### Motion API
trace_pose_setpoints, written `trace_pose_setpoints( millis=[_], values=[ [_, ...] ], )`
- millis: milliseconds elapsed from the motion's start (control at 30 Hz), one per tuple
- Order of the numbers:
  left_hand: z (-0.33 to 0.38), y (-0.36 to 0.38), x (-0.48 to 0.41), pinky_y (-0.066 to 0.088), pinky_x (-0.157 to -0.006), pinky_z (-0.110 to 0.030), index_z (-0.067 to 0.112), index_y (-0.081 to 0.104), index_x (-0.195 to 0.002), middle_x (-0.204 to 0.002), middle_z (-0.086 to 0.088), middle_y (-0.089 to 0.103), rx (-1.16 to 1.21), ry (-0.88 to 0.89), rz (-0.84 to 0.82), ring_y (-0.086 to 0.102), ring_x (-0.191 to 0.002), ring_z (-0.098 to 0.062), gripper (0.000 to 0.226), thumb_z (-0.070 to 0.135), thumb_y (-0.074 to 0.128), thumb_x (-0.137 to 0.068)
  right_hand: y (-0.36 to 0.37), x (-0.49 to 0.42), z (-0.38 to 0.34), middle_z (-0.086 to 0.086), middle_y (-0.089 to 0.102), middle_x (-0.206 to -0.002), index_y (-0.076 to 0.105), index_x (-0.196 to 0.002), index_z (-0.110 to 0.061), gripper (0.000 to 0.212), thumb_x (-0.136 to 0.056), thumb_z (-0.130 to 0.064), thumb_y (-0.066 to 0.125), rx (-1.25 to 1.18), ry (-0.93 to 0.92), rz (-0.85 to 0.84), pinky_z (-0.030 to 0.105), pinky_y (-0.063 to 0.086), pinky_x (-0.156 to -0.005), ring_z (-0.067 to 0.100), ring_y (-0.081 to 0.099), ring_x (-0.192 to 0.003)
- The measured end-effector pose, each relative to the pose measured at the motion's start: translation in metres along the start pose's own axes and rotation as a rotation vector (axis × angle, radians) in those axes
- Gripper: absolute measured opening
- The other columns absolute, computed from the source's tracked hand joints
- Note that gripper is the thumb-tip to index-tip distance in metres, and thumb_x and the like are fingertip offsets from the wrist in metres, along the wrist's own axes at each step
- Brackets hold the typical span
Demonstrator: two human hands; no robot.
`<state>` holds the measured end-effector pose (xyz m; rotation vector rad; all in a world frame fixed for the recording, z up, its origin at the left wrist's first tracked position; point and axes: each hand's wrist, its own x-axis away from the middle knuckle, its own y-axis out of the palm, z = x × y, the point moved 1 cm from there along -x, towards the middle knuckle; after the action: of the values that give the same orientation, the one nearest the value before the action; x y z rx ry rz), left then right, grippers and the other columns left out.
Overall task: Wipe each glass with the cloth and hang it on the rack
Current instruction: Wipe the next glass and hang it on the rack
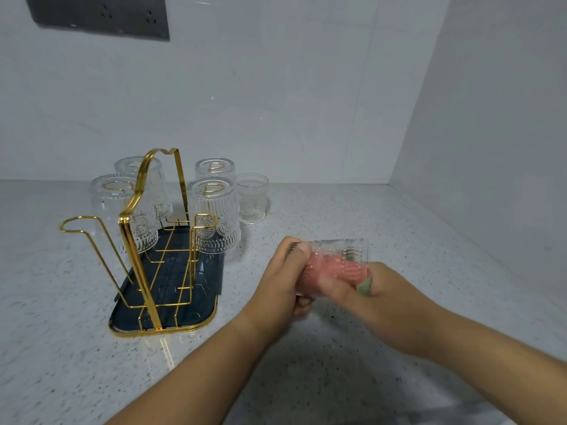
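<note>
One glass [352,248] holds pink cloth [333,269].

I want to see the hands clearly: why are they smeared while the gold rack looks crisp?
Head view: motion blur smears the held glass, the pink cloth, the left hand and the right hand; the rack is sharp; a soft shadow lies on the counter.

Soft, cool, even light greets us. A faint shadow lies on the desk [306,378] beneath the forearms; the gold rack [125,228] glints. We see the left hand [282,283], right hand [380,297], glass [343,251] and cloth [329,269] motion-blurred; edges bow.
</note>
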<state>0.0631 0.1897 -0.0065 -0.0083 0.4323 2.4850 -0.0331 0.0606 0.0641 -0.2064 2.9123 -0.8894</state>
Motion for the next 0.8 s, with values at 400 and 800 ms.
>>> trace_pose_setpoints(
  millis=[400,800],
  values=[
    [0.002,-0.001,-0.007,0.019,-0.038,-0.015,0.019,0.056,-0.070,-0.049,0.003,0.042,0.065,-0.263,0.016,0.031,-0.035,-0.008,0.054,0.063,0.044,-0.100,-0.004,-0.014,0.026,-0.024,0.068,-0.104,0.065,-0.106,-0.048,0.016,-0.097,-0.052,0.052,0.601,-0.210,-0.069,0.033,0.045,-0.105,0.002,0.062,-0.104],
    [0.001,0.002,-0.004,0.022,-0.045,-0.021,0.016,0.048,-0.083,-0.047,0.004,0.040,-0.010,-0.198,0.111,0.033,-0.036,-0.010,0.048,0.061,0.048,-0.101,-0.004,-0.010,0.027,-0.015,0.076,-0.107,0.073,-0.115,-0.027,0.021,-0.094,-0.022,0.073,0.194,-0.116,-0.042,0.021,0.055,-0.094,0.001,0.071,-0.102]
  ],
)
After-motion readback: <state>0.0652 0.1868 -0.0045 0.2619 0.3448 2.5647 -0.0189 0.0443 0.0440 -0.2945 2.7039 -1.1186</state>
